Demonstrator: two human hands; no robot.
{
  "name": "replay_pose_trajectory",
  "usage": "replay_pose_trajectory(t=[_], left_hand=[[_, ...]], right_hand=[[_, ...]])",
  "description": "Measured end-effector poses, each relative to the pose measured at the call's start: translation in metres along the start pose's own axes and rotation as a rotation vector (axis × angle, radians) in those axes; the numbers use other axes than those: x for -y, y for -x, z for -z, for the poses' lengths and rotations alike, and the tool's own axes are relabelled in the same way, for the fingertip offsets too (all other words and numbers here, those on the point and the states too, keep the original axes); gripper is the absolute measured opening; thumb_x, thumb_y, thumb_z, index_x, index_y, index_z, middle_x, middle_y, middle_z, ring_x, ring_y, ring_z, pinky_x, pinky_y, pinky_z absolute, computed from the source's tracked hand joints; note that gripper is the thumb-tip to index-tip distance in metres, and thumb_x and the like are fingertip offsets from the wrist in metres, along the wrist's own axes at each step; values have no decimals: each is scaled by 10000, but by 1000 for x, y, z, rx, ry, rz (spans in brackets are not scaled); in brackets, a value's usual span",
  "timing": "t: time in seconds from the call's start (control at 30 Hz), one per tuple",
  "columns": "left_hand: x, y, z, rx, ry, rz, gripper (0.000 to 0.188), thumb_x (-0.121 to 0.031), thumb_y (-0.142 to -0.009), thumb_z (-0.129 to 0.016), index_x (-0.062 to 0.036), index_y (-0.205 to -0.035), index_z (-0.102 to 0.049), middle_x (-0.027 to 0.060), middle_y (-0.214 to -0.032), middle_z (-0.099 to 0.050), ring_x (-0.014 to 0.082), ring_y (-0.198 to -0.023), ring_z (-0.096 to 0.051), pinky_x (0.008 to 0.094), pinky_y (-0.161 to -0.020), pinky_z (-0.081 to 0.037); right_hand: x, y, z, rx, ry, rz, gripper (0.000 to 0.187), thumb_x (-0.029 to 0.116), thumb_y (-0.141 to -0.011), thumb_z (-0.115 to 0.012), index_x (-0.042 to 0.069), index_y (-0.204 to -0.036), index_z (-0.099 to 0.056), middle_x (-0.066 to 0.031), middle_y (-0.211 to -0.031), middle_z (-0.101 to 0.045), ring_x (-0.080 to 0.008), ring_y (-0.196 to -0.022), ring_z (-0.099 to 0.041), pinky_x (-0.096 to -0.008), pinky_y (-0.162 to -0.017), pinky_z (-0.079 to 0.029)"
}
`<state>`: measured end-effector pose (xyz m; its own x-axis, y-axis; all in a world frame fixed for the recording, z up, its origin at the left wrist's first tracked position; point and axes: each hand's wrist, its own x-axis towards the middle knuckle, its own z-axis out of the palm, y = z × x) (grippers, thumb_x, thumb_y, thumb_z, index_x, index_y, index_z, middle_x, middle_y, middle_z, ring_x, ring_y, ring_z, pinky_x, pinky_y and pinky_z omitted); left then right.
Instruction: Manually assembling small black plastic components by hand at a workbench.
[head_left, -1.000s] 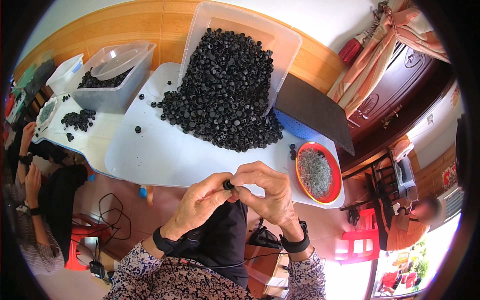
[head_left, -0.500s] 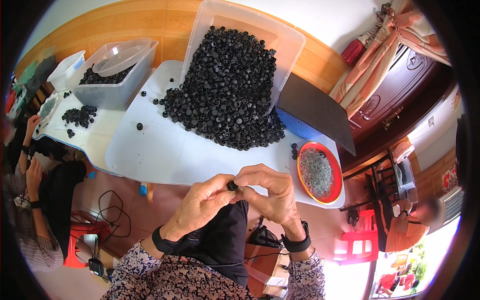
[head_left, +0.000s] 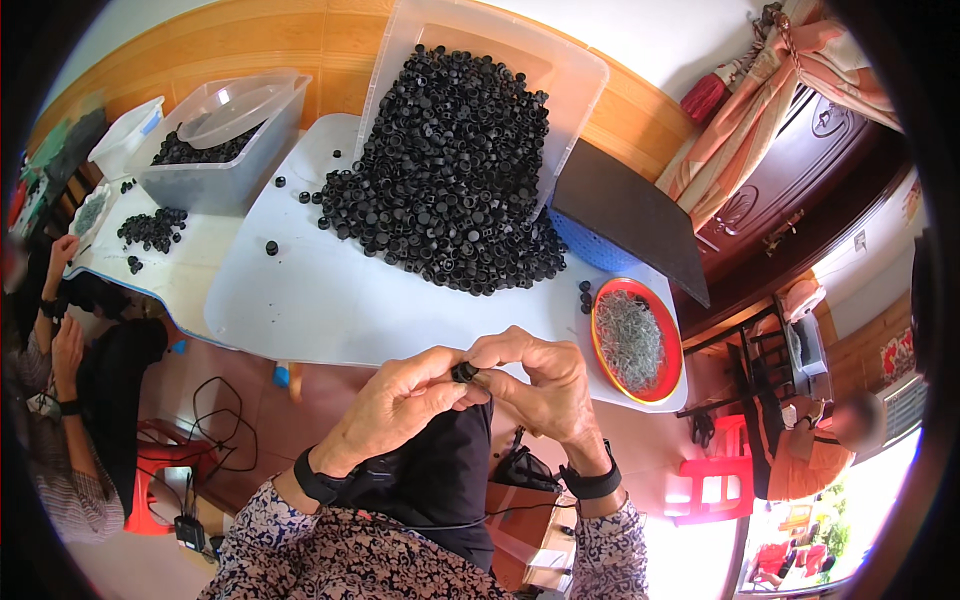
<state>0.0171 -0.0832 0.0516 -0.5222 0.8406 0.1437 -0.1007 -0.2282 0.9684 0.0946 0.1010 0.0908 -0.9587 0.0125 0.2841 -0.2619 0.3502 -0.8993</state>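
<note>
My left hand (head_left: 405, 400) and my right hand (head_left: 540, 385) meet over my lap, just off the near edge of the white table (head_left: 290, 325). Between their fingertips is one small round black cap (head_left: 463, 372), pinched from both sides. Any finer part in the fingers is too small to make out. Beyond my hands, a large heap of black caps (head_left: 450, 180) spills onto the table from a tipped clear plastic bin (head_left: 575, 85). To the right of my hands stands a red bowl (head_left: 676, 368) filled with thin, clear-grey small pieces (head_left: 632, 340).
A few loose caps (head_left: 272, 248) lie left of the heap. Behind the bowl, a dark board (head_left: 630, 225) rests on a blue basket (head_left: 590, 245). At left, another person's hands (head_left: 67, 350) are beside a second table with a clear bin (head_left: 200, 185). Red stools (head_left: 712, 490) stand right.
The view has shifted slightly, moving the table a little to the left. My fingers have turned slightly around the cap, which shows more now; both hands keep their pinch.
</note>
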Motion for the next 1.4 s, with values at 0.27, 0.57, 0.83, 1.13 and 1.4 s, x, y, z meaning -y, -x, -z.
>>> replay_pose_trajectory(t=[0.27, 0.57, 0.83, 1.13, 1.4], left_hand=[[-3, 1, 1, -28, -54, -33, 306, -108, -969, -486, 66, -1220, -515, 123, -995, -677, 135, -930, -643, 266, -796, -516], [-25, 12, -2, -100, -186, -59, 279, -151, -974, -501, 51, -1163, -540, 126, -954, -691, 108, -871, -637, 239, -746, -496], [-33, 19, 3, -124, -219, -54, 285, -158, -977, -518, 50, -1171, -541, 137, -980, -688, 133, -896, -655, 256, -795, -515], [-29, 15, 6, -98, -188, -87, 266, -111, -979, -497, 57, -1181, -536, 129, -995, -679, 150, -899, -654, 275, -822, -532], [-30, 14, 2, -134, -249, -71, 259, -96, -977, -490, 52, -1184, -535, 117, -984, -678, 134, -895, -650, 259, -801, -522]], right_hand=[[-11, -2, -3, -4, -133, 24, 223, -57, -814, -650, 31, -1015, -694, -59, -922, -698, -133, -845, -633, -294, -829, -501], [-13, -8, -14, 14, -364, 49, 162, -57, -837, -652, -6, -987, -684, -81, -993, -676, -130, -865, -623, -273, -798, -515], [-5, -14, -20, 22, -371, 57, 174, -59, -805, -696, 10, -965, -692, -111, -960, -683, -184, -902, -629, -325, -815, -515], [-3, -13, -19, 16, -263, 116, 188, -82, -817, -639, 21, -968, -688, -75, -962, -672, -146, -840, -645, -287, -759, -562], [-10, -11, -22, -24, -279, 81, 206, -76, -800, -652, 30, -971, -694, -56, -943, -700, -147, -876, -629, -297, -809, -521]])
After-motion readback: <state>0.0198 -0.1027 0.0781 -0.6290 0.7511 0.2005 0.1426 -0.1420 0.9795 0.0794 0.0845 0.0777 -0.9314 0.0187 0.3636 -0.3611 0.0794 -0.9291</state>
